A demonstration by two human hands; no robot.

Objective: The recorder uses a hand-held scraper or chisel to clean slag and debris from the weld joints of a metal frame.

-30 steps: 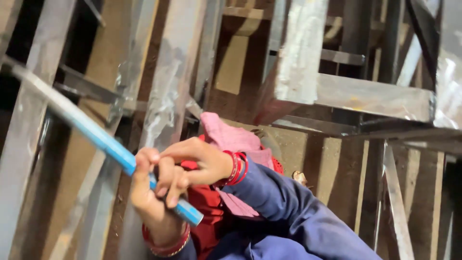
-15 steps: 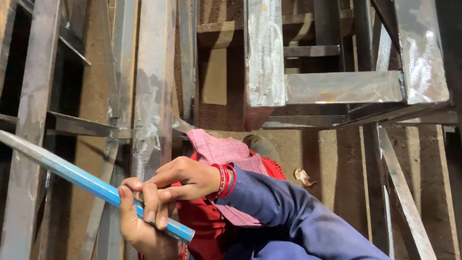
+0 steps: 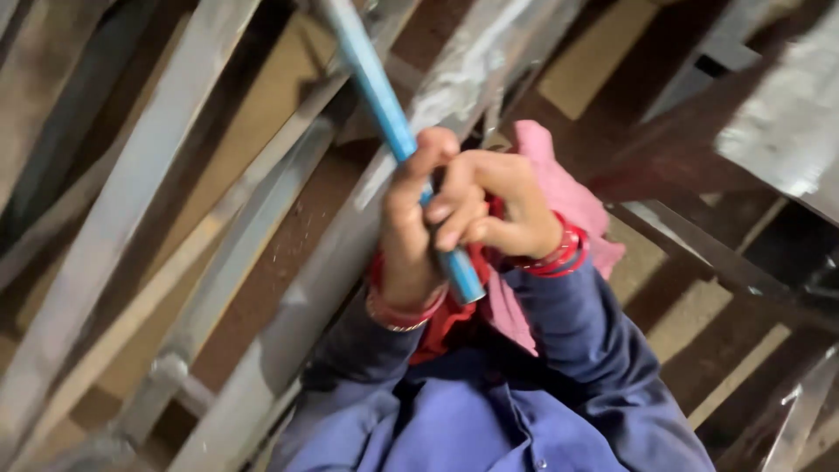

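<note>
Both hands [image 3: 454, 218] clenched round blue rod [image 3: 384, 105] (earlier slanting low, now steeper), metal frame [image 3: 288, 288] behind

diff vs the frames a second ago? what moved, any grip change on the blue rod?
The blue rod swung from lying low and pointing left to standing steeply up in the picture; the view has tilted too, so part of that may be the camera. The hands now sit higher in frame. No grip change: left hand and right hand both stay wrapped around its lower end, red bangles on, metal frame bars behind.
</note>
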